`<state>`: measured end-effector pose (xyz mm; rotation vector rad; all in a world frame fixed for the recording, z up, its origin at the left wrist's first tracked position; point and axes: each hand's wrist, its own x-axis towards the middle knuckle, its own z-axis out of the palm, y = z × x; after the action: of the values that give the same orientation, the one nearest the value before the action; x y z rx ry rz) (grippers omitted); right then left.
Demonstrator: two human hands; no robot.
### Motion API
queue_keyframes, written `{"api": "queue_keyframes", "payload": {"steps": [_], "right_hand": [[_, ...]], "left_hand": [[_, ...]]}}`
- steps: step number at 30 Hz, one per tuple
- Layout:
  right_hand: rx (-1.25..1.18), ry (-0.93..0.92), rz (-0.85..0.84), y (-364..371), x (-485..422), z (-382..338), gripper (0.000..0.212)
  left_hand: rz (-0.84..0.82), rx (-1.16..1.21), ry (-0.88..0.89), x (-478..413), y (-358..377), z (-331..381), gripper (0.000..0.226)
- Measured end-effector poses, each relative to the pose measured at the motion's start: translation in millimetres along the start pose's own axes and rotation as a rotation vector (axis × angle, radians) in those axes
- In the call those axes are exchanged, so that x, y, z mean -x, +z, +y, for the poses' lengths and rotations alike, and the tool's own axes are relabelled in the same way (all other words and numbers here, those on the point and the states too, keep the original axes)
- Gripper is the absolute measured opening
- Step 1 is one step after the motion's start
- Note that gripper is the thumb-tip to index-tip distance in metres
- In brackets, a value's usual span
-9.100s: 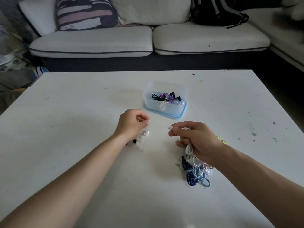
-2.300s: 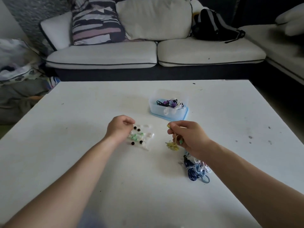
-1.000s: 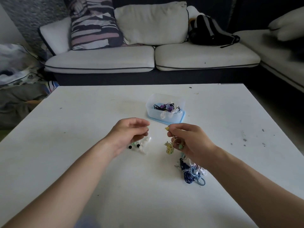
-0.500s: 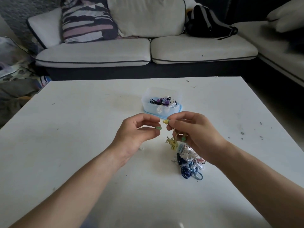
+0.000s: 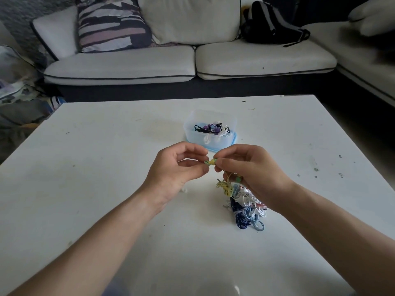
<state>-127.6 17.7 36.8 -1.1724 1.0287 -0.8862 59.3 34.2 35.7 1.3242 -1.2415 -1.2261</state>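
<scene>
White stain-flecked bench. Tangled heap of white and blue earphone cords on it, under right wrist. Left hand and right hand above bench, fingers of both pinching small yellow-green earbud between them. Beyond: clear plastic box of earphones. Far: white sofa, striped cushion, black backpack.

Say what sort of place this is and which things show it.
Probably a home living room: a sofa with a striped cushion stands behind a low white table, and a backpack lies on the sofa.

Translucent plastic box, smooth white scuffed tabletop, matt cloth sofa cushions.
</scene>
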Motion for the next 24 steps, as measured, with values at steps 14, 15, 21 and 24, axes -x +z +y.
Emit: {"api": "queue_keyframes", "payload": {"steps": [14,15,21,24], "right_hand": [[-0.044,0.060,-0.022,-2.5,-4.6,3.5,0.006],[-0.050,0.066,-0.035,-2.8,-4.8,3.5,0.007],[-0.094,0.122,-0.142,-6.9,-7.6,5.3,0.009],[-0.087,0.120,-0.175,-7.9,-8.2,6.9,0.009]], "left_hand": [[-0.042,0.021,0.027,-4.2,-5.3,-3.2,0.027],[-0.045,0.023,0.025,-4.4,-5.5,-3.0,0.027],[-0.100,0.041,0.014,-3.5,-6.9,-2.0,0.032],[-0.115,0.004,-0.016,-3.0,-8.3,-2.0,0.030]]}}
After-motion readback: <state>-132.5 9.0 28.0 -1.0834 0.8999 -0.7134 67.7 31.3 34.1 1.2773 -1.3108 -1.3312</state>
